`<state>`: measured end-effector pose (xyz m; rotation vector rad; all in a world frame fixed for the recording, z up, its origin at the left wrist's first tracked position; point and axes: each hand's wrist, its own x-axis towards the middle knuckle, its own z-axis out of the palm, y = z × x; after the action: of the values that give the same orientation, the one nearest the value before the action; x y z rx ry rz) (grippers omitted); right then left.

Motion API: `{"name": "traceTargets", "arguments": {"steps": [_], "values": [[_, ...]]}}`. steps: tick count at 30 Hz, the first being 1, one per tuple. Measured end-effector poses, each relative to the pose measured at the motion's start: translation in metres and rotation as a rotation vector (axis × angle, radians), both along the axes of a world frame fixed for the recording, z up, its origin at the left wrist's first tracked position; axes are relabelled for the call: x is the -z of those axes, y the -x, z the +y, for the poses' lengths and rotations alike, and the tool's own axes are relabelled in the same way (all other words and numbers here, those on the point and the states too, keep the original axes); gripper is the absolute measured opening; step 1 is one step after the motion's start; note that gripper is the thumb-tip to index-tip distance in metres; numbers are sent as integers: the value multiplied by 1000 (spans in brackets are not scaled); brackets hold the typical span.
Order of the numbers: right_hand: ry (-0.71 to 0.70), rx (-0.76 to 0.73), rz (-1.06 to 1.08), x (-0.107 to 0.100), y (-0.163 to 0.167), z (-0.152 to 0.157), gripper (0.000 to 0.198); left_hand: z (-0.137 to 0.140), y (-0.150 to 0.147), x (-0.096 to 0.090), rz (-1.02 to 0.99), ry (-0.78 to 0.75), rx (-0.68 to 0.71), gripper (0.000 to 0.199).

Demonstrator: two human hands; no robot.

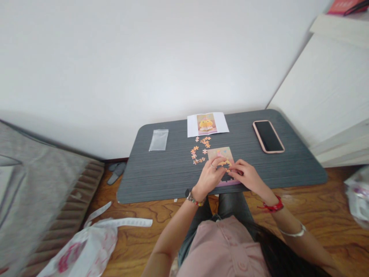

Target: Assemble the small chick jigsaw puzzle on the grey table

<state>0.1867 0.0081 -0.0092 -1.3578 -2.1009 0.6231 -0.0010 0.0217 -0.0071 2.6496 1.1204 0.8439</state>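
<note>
A partly assembled jigsaw puzzle lies near the table's front edge, with a gap in its middle where the dark tabletop shows. My left hand rests on its left part; thumb and bent forefinger are apart, with puzzle showing between them. From the right, my right hand pinches a small orange puzzle piece at the edge of the gap. Its fingertips partly cover that piece. Loose puzzle pieces lie scattered left of and behind the puzzle. Behind them is a creased reference picture of a yellow figure.
The dark grey table stands against a white wall. On it are a clear plastic bag at left and a phone in a pink case at right. Slippers and a white plastic bag lie on the wooden floor.
</note>
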Motion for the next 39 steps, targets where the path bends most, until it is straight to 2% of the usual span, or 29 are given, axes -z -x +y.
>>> {"name": "traceTargets", "arguments": {"steps": [4,10,15,29,39], "values": [[-14,23,-2,4,2,0,22,2,-1,0,-1,-20,5,15],[-176,138,-341,15,7,1,22,11,-3,5,24,45,-184,9],[-212,139,-500,16,12,1,22,13,-3,10,72,89,-180,11],[-214,145,-524,17,11,-1,25,16,-14,9,187,100,-86,19],[-215,167,-453,27,10,-1,29,20,-17,14,144,114,-65,18]]}}
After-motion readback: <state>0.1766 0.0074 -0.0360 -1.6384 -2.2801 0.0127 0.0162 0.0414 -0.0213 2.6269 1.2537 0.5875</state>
